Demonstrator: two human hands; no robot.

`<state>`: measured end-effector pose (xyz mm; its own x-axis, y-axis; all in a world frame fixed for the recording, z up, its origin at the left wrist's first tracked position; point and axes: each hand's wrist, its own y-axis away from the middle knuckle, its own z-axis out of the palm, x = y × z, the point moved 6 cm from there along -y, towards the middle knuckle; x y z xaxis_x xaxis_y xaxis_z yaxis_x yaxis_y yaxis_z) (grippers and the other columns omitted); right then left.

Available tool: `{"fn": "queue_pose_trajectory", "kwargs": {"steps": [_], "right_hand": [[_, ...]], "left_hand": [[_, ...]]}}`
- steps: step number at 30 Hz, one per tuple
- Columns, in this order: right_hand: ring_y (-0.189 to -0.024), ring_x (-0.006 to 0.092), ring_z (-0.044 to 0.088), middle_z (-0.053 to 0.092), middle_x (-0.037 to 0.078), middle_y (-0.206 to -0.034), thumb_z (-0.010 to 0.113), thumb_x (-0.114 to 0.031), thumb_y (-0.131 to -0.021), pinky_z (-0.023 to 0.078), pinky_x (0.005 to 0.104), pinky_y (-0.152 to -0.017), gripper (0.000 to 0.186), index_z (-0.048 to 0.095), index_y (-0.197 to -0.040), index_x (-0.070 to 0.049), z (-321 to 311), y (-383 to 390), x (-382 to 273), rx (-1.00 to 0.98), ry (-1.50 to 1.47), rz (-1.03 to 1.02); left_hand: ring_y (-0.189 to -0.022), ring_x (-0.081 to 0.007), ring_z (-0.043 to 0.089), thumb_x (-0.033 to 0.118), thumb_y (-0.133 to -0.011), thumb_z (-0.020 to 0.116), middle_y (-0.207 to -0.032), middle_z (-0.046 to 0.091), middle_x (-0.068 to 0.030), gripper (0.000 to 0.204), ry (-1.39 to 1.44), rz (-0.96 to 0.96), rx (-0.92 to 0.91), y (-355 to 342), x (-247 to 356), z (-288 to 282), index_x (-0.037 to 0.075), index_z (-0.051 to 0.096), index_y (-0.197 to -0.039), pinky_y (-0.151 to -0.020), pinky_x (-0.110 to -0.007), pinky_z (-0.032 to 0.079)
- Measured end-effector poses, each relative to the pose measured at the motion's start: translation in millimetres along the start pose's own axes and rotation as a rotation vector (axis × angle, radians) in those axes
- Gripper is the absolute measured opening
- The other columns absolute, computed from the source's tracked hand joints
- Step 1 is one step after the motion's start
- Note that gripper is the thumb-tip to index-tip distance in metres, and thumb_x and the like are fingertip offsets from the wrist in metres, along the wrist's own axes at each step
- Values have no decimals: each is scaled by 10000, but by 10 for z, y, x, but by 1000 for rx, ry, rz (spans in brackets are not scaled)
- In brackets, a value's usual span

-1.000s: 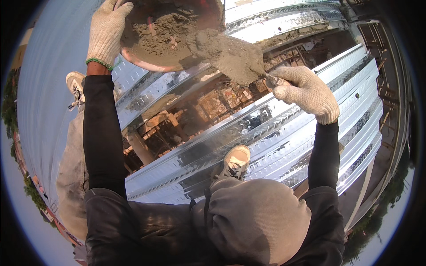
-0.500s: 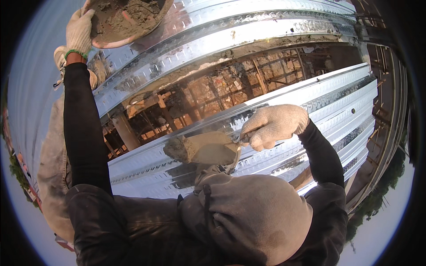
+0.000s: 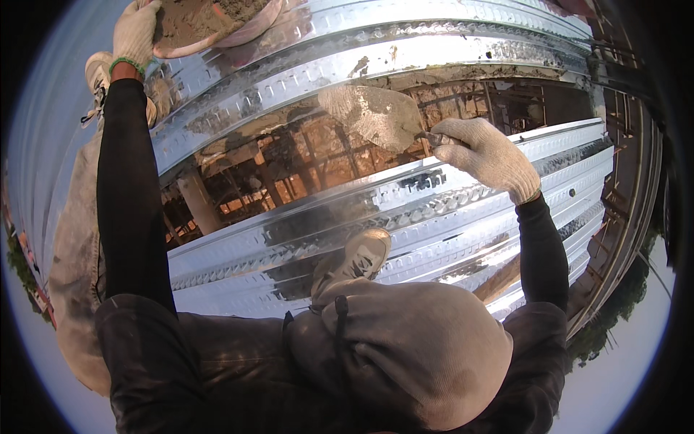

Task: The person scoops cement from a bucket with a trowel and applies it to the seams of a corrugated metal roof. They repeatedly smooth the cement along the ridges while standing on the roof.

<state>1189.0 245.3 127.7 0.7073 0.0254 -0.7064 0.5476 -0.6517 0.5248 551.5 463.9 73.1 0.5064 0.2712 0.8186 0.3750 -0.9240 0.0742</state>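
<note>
My right hand (image 3: pixel 495 159), in a pale knit glove, is closed round the handle of a trowel (image 3: pixel 394 119). Its broad blade is held over the long gap between the metal sheets, with its far end at the mortar-smeared far edge of the gap. At the upper left, my left hand (image 3: pixel 134 40), gloved too, grips the rim of a shallow basin (image 3: pixel 177 53). Grey-brown wet mortar (image 3: pixel 195 25) lies in the basin, which the frame's top cuts off. Part of the left hand's fingers is out of sight at the upper edge.
Ribbed shiny metal decking (image 3: pixel 434 199) lies on both sides of the open gap (image 3: pixel 311 170), where rubble and timber props show below. One shoe (image 3: pixel 365 253) rests on the near decking, another (image 3: pixel 97 76) beyond the left forearm. Beams (image 3: pixel 629 195) run along the right side.
My right hand has moved the trowel up and right, from over the near decking to the gap's far edge. The mortar lump at its tip no longer shows. My left hand stays on the basin.
</note>
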Motion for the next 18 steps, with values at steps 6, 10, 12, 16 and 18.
{"fn": "queue_pose_trajectory", "kwargs": {"steps": [6, 10, 12, 16, 18], "right_hand": [[-832, 333, 755, 728, 145, -915, 811, -296, -1006, 579, 439, -726, 289, 760, -1163, -58, 94, -127, 154, 389, 481, 25], [-900, 337, 767, 729, 92, -958, 781, -316, -1025, 613, 474, -783, 255, 749, -1196, -130, -343, -493, 265, 602, 837, -55], [-908, 333, 776, 742, 90, -972, 759, -354, -1038, 622, 483, -795, 279, 760, -1213, -137, -516, -722, 378, 534, 1013, -49], [-911, 340, 790, 780, 108, -1008, 739, -377, -1056, 631, 478, -811, 286, 796, -1195, -133, -555, -823, 212, 418, 928, -107], [-903, 354, 793, 793, 128, -983, 742, -382, -1058, 629, 475, -814, 302, 812, -1170, -110, -413, -714, 106, 375, 762, -113]], "left_hand": [[-1057, -169, 741, 306, -1038, 752, -1224, 799, -103, 501, -145, 13, 35, 125, 130, 13, -14, 724, -1423, -952, -338, 581], [-1059, -177, 742, 319, -1040, 750, -1220, 799, -109, 500, -113, 24, 58, 8, 76, -26, -16, 725, -1412, -962, -347, 579], [-1076, -185, 742, 330, -1043, 746, -1230, 798, -116, 511, -67, 7, 39, -23, 30, 29, -16, 723, -1417, -977, -352, 577], [-1106, -193, 741, 337, -1048, 737, -1258, 795, -123, 531, -87, 45, 44, 53, 80, 90, -10, 716, -1450, -999, -353, 571], [-1111, -194, 741, 335, -1048, 736, -1270, 795, -120, 539, -166, 76, 66, 112, 109, 12, -6, 713, -1464, -1002, -351, 570]]}}
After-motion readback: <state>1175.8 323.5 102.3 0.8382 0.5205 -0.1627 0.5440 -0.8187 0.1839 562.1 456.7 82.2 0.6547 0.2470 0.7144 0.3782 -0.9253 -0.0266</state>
